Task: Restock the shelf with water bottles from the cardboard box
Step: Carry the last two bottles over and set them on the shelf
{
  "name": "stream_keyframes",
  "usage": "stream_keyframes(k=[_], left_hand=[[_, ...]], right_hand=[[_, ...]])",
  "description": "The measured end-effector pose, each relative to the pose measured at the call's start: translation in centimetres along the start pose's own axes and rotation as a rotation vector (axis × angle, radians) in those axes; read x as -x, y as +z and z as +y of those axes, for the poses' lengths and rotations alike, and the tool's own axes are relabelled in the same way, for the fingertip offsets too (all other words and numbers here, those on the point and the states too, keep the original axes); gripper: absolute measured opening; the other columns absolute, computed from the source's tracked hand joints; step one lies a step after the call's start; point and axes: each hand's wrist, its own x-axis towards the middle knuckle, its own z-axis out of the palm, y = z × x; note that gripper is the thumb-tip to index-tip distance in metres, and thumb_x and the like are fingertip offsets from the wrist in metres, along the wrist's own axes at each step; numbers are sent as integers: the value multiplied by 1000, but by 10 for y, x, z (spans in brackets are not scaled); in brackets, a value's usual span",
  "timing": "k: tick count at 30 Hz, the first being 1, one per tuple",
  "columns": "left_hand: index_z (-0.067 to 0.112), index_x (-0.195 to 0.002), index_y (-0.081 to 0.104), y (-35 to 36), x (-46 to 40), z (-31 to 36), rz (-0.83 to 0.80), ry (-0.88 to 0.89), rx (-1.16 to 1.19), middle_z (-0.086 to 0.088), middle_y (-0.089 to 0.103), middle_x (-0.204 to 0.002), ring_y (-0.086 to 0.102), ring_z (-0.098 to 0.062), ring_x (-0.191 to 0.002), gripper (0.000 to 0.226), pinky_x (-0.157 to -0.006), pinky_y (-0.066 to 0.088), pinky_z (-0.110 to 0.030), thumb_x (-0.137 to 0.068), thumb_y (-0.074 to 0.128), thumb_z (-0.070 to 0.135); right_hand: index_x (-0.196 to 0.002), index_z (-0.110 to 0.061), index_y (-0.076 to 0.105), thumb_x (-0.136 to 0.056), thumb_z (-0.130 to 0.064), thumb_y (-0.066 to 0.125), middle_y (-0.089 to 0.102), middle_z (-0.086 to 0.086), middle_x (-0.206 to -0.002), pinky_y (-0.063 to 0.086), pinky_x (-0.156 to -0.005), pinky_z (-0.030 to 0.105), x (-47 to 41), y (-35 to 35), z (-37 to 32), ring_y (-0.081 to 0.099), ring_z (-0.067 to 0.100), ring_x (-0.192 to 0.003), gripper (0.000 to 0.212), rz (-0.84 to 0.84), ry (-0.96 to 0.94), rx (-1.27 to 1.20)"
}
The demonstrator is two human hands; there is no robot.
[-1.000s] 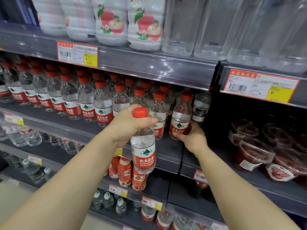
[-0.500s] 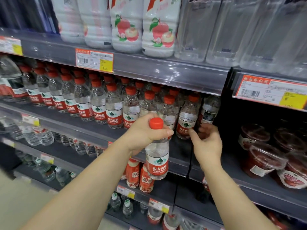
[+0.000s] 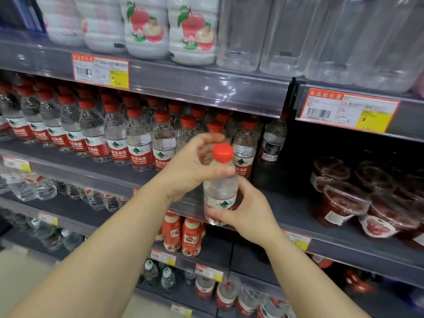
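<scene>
Water bottle (image 3: pixel 220 191), clear plastic, red screw cap (image 3: pixel 222 153), white-and-red label with green mountain mark; held upright in the air in front of the middle shelf (image 3: pixel 321 216), just off that shelf's front edge, near the right end of the stocked row; left hand (image 3: pixel 190 167) at the bottle's upper left, thumb laid across the shoulder just under the cap, fingers curled round behind the neck; right hand (image 3: pixel 247 214) at the bottle's lower right, thumb pressed on the label's lower edge, fingers wrapped behind the body; both hands grip the bottle, the left high, the right low; row of matching red-capped water bottles (image 3: pixel 114 138) upright along the middle shelf, running from the left edge to just behind the held bottle; one darker-labelled bottle (image 3: pixel 273 141) at the row's right end; bare dark shelf surface to the right of the held bottle; lidded tubs of red food (image 3: pixel 344 203) at the right edge of the same level; large jugs with fruit labels (image 3: pixel 169 31) and clear jugs (image 3: pixel 321 35) on the top shelf; price tags (image 3: pixel 101 71) on the top shelf's front rail; small red bottles (image 3: pixel 183 235) on the shelf below the hands.
</scene>
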Motion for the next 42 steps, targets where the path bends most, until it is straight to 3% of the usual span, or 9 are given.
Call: stream_keyframes(k=[4,7,9,13,17,20,28,35,42], left_hand=[[32,-114,55,-11,4,-16,84,14,62,6,63,-124,57,-10,-123,69,-105,45,-31,-51,83,35],[30,-110,58,-12,8,-32,111,-45,22,5,66,-119,61,-10,-117,61,-106,46,-33,-59,91,26],[28,-108,59,-10,8,-41,132,-72,18,4,67,-115,63,-11,-113,54,-102,49,-31,-59,84,27],[22,-104,62,-6,5,-56,157,-114,0,0,69,-107,67,-6,-98,38,-81,54,-16,-72,80,12],[19,-102,62,-4,-1,-66,192,-138,11,-1,69,-101,67,-1,-88,33,-73,51,-10,-76,79,7],[18,-99,63,0,-3,-71,199,-135,30,0,69,-97,66,0,-85,30,-72,51,-10,-77,77,4],[21,-101,63,4,-7,-76,179,-157,24,1,68,-101,65,-6,-93,32,-75,52,-11,-75,78,9],[22,-102,63,3,-4,-72,165,-179,33,-1,69,-106,66,-8,-97,34,-77,52,-12,-74,79,10],[21,-102,63,-2,-3,-66,174,-200,33,-2,69,-106,66,-8,-99,36,-78,52,-13,-73,80,11]], right_hand=[[-112,-35,58,-62,-36,88,61,-15,-112,46,-85,16,-17,-16,13,58,-4,-100,58,242,29,37],[-103,-34,57,-67,-23,87,64,-19,-99,42,-69,-2,-33,-25,22,57,-21,-83,48,271,60,-13],[-105,-33,56,-70,-20,85,64,-19,-96,41,-65,-4,-41,-23,29,56,-24,-77,47,262,66,-14],[-112,-30,55,-70,-20,85,63,-15,-98,43,-67,-1,-55,-12,37,57,-14,-81,52,264,49,10],[-127,-17,49,-65,-28,88,64,-9,-109,45,-69,5,-60,-6,43,61,2,-93,74,309,76,-5],[-126,-17,50,-63,-34,89,64,-4,-116,47,-77,12,-62,-4,48,61,9,-102,77,321,70,15],[-125,-20,49,-63,-37,88,63,-4,-117,44,-77,14,-63,-4,48,59,8,-104,76,325,94,24],[-126,-17,49,-66,-29,88,64,-4,-115,41,-72,6,-65,-5,45,58,5,-97,73,313,104,26],[-128,-18,48,-67,-30,87,64,-3,-118,45,-82,20,-65,-4,44,59,7,-100,74,310,123,17]])
